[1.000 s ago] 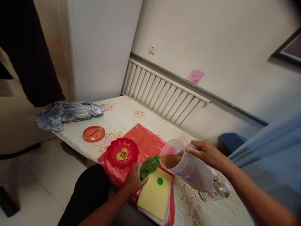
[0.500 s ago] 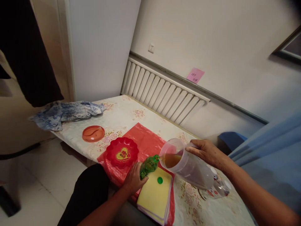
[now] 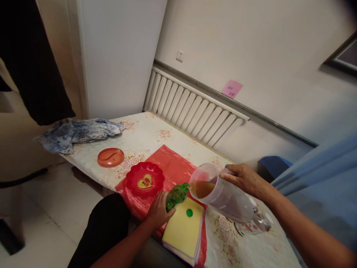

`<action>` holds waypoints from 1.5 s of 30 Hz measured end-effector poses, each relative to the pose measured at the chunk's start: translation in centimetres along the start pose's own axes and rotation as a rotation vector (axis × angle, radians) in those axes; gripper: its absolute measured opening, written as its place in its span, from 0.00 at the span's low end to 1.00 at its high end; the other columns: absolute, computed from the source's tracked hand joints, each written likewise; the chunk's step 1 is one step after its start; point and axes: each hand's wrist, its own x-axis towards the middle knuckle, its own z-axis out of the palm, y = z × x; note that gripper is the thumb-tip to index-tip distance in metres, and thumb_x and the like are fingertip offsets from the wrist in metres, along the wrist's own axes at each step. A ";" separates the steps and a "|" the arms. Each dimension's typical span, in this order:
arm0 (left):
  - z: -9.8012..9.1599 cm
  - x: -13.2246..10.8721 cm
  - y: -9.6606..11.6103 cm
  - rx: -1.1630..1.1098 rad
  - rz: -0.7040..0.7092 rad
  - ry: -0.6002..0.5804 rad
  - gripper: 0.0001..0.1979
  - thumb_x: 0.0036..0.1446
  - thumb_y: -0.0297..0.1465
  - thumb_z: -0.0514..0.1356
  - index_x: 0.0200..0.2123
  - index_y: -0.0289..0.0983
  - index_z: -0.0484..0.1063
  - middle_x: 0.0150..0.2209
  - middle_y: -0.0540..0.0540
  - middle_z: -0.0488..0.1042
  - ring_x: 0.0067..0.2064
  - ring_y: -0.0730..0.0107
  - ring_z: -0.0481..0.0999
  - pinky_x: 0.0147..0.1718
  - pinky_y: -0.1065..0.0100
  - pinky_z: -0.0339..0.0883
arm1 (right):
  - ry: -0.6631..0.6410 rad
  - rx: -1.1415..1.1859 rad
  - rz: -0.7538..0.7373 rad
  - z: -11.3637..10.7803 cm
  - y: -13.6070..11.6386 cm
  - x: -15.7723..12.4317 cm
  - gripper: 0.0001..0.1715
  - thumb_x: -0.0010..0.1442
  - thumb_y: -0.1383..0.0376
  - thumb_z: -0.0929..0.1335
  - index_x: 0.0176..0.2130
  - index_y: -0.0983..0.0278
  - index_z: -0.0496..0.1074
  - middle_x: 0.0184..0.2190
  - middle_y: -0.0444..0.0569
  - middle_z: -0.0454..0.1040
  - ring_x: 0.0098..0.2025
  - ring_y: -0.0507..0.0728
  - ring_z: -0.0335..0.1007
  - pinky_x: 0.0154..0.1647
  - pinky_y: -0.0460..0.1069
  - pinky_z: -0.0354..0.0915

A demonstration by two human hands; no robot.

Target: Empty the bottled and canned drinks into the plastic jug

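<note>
My left hand (image 3: 160, 212) is wrapped round a green bottle (image 3: 177, 196), which leans to the right with its mouth at the lip of a clear plastic pitcher (image 3: 230, 201). Brownish liquid (image 3: 204, 189) lies inside the pitcher near its rim and reaches the bottle's mouth. By its handle, my right hand (image 3: 245, 179) grips the pitcher, tipped well over to the left. A green bottle cap (image 3: 189, 213) rests on a stack of yellow cloths (image 3: 182, 230) below the bottle. Left of the bottle sits a red scalloped plate (image 3: 145, 180) with a yellow heart.
Under the plate and cloths spreads a red plastic bag (image 3: 174, 163) on the flowered tablecloth (image 3: 147, 134). An orange dish (image 3: 111, 158) and a blue-white cloth (image 3: 83, 134) lie to the left. A clear container (image 3: 262, 223) is partly hidden behind the pitcher. A radiator (image 3: 192, 106) lines the wall.
The pitcher appears tipped very slightly further, its base end a little higher. Both hands keep their grips and the bottle stays at the pitcher's lip.
</note>
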 end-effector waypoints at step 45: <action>-0.7 0.2 0.9 -0.038 -0.039 -0.053 0.26 0.48 0.34 0.62 0.51 0.36 0.62 0.46 0.40 0.71 0.50 0.54 0.71 0.51 0.51 0.67 | -0.030 -0.021 -0.009 -0.6 -0.9 0.2 0.29 0.60 0.42 0.61 0.27 0.64 0.69 0.22 0.44 0.68 0.25 0.52 0.59 0.25 0.47 0.56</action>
